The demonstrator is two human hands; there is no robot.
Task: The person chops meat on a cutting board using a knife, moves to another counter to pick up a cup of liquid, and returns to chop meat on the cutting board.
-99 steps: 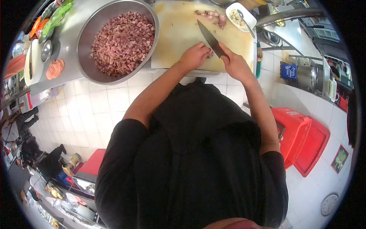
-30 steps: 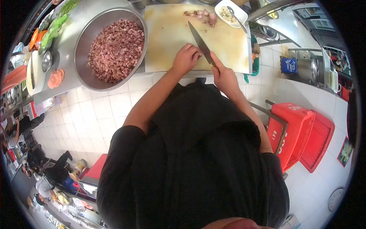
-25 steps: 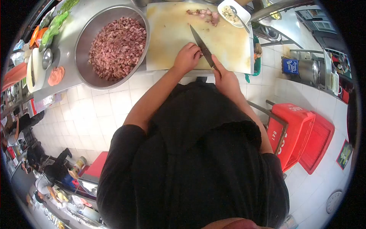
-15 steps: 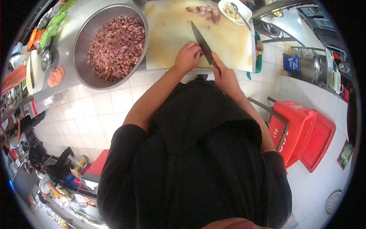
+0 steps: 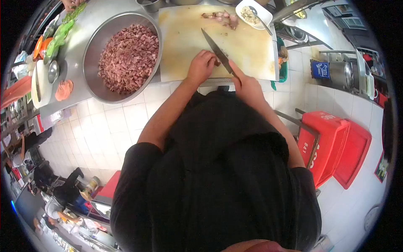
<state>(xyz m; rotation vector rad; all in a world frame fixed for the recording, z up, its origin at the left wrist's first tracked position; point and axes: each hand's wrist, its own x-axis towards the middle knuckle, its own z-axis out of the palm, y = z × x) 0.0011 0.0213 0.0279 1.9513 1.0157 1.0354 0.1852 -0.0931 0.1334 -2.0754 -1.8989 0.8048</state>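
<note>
Near the front edge of the pale, stained cutting board (image 5: 180,46), my left hand (image 5: 202,66) is closed on a small dark piece of meat (image 5: 217,62). My right hand (image 5: 247,87) is wrapped round the handle of a large knife (image 5: 217,50), whose blade points up and to the left beside the piece. Several meat scraps (image 5: 224,18) lie at the board's far side. A white dish (image 5: 267,15) with chopped pale bits and a spoon stands at its far right corner. Left of the board, a big steel bowl (image 5: 91,63) holds a heap of diced meat (image 5: 129,59).
Leafy greens (image 5: 61,35), a ladle (image 5: 53,72), a pink cloth (image 5: 64,90) and a second knife (image 5: 37,86) on a white board lie on the left counter. Another person's hand (image 5: 72,3) is at top left. A red bin (image 5: 321,143) stands right of me.
Both hands and the knife have shifted slightly left over the board. The view has shifted a little, and another person's hand now shows over the greens at top left.
</note>
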